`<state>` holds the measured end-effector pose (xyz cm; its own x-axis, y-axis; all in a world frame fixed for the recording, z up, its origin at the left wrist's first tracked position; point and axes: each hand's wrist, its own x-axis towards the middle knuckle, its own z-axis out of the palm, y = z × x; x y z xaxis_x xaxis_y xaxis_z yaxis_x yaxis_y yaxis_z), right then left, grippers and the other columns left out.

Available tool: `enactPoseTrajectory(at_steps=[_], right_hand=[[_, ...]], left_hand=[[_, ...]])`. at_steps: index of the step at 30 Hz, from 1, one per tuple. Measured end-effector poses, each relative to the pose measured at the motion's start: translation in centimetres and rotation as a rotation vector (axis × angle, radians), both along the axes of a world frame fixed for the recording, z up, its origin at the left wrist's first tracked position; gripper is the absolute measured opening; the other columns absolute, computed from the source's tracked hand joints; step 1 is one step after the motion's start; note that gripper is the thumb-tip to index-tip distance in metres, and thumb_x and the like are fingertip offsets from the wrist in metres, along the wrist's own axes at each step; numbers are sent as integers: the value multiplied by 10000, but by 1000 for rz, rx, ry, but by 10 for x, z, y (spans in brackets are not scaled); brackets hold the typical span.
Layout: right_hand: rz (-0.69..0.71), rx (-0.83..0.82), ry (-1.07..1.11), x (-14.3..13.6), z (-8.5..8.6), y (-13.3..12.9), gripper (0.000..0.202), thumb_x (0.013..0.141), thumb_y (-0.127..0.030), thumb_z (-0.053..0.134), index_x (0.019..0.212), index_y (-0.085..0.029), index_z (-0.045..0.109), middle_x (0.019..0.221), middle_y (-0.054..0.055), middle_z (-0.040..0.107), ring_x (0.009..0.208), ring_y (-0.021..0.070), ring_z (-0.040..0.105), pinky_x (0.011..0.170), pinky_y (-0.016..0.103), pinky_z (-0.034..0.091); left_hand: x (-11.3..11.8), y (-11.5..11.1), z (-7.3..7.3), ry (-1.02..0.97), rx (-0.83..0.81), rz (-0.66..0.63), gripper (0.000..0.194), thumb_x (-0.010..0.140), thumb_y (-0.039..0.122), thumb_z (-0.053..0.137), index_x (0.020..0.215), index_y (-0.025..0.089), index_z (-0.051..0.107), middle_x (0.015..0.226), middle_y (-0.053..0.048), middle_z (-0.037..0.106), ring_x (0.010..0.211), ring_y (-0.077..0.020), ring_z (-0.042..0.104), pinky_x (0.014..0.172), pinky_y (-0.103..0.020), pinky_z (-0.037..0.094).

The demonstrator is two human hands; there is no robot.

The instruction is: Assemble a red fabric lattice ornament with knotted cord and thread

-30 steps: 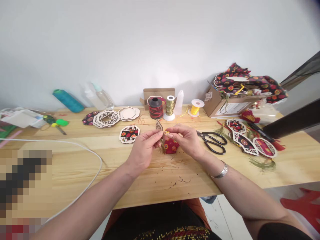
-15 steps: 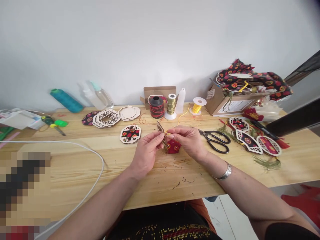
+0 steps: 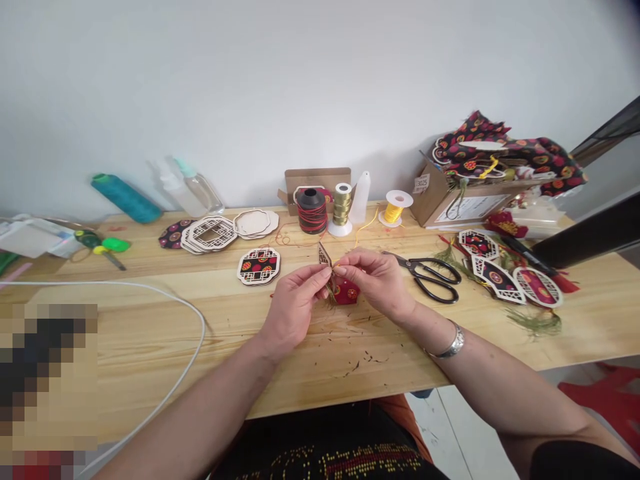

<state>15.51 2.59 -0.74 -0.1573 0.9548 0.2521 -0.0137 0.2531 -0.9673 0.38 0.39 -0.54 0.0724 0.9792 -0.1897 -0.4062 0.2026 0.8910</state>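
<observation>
Over the middle of the table, my left hand (image 3: 293, 303) is closed on a thin wooden lattice ornament (image 3: 324, 254), seen nearly edge-on. Olive tassel threads (image 3: 331, 293) hang beneath the fingers. Pinched beside it, my right hand (image 3: 381, 283) grips a yellow cord (image 3: 337, 263), of which only a small part shows. The fingertips of both hands almost meet. Just below them is a red patterned fabric piece (image 3: 346, 293), partly covered by the hands. Black-handled scissors (image 3: 433, 277) lie to the right of my right hand.
A framed fabric ornament (image 3: 259, 267) lies left of my hands. Behind stand a red-and-black thread spool (image 3: 313, 217), a gold spool (image 3: 342, 210) and a yellow cord spool (image 3: 395, 210). A cardboard box (image 3: 440, 203) and finished ornaments (image 3: 500, 279) are at right; a white cable (image 3: 200, 320) curves at left.
My right fingertips have drawn in closer to the left ones, and less of the yellow cord shows between them. The ornament has shifted slightly to the right.
</observation>
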Motion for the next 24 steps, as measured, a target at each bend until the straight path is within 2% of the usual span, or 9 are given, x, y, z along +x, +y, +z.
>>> enactPoseTrajectory(at_steps=[4,9,14,19,24], right_hand=[[-25,22,-18,2,0,1,175,770,-347,726,707,-190,686,680,-3,667,639,122,588,659,279,494],[-55,80,-60,3,0,2,158,790,-324,700,710,-191,671,683,-2,663,657,129,592,670,288,490],[-61,247,-141,4,3,1,123,828,-229,661,712,-189,654,702,2,662,682,132,601,688,291,488],[-73,393,-238,4,4,-1,110,846,-177,641,738,-194,653,732,7,661,727,138,599,710,289,484],[-80,438,-261,5,3,-1,98,853,-180,643,757,-199,654,743,10,657,737,144,593,720,299,485]], left_hand=[[0,0,2,31,30,-9,187,660,283,808,789,157,760,657,1,644,600,-81,497,579,-226,385],[0,-1,9,105,20,3,279,598,242,846,823,144,714,722,-9,689,574,-73,511,590,-232,409],[-2,-3,9,138,76,33,255,671,279,807,837,179,641,641,37,639,544,-73,511,556,-214,396],[-4,-4,2,319,258,89,179,730,306,771,857,188,729,823,-7,717,705,-107,608,667,-226,482],[-7,-3,-1,424,312,86,142,754,304,753,860,212,770,856,-12,756,783,-131,663,753,-239,525]])
